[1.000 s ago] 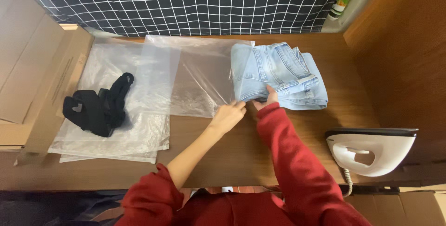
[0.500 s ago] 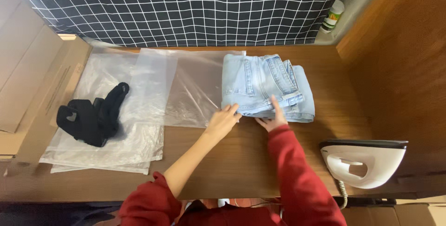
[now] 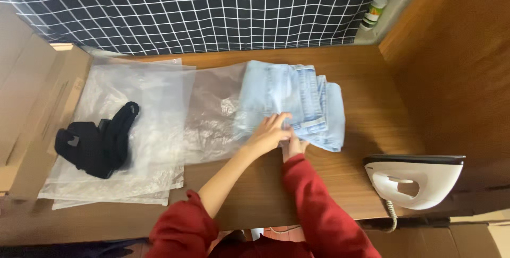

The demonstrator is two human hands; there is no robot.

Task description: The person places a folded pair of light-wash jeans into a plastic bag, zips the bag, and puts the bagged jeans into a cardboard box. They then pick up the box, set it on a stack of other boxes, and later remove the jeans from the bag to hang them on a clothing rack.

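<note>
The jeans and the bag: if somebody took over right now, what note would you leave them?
Left hand: flat on the folded light-blue jeans, at the mouth of the clear plastic bag.
Right hand: grips the near edge of the jeans, partly hidden behind the left hand.
Done: jeans folded; their left end already sits inside the bag.
Left: most of the jeans remain outside the bag.
Nearby: a stack of clear bags with a black tool on top at left; an iron stands at right.

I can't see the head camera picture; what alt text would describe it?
Both hands, left hand and right hand, press on folded light-blue jeans partly inside a clear plastic bag on a wooden table. A white iron stands at right, a black garment at left.
</note>
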